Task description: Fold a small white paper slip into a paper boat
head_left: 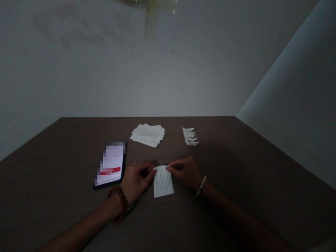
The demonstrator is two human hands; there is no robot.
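Note:
A small printed paper sheet (163, 183) lies flat on the dark wooden table (223, 157), its upper edge raised a little or folded. My left hand (136, 180) pinches its upper left corner, and my right hand (183, 171) holds its upper right corner. The fingertips of both hands meet the paper from either side. A wooden bead bracelet (119, 203) circles my left wrist, and a pale bead bracelet (201, 186) circles my right wrist.
Beyond my hands lies a loose stack of printed paper sheets (147, 135). Several small folded paper boats (190, 136) stand in a column to its right. A dark-framed tablet (110, 164) with a blurred screen lies left of my left hand. Walls bound the table's far side and right side.

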